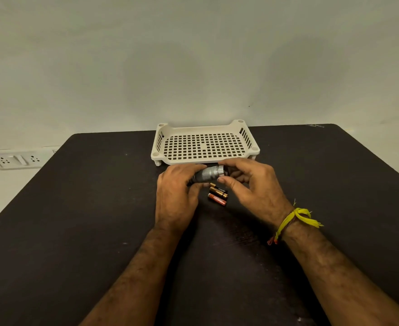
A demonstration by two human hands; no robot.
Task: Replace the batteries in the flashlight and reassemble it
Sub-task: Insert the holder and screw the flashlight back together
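Observation:
A small silver flashlight (209, 174) lies level between both hands, just above the dark table. My left hand (178, 196) grips its knurled body from the left, hiding the tail end. My right hand (252, 184) pinches the head end between thumb and fingers. Directly beneath the flashlight, three small batteries lie side by side on the table: two black-and-gold ones (218, 190) and a red one (216, 199) nearest me.
A white perforated plastic tray (205, 161) sits just behind the hands near the table's far edge, against the wall. A white wall socket panel (17, 160) is at the far left. A yellow thread band circles my right wrist (290, 220).

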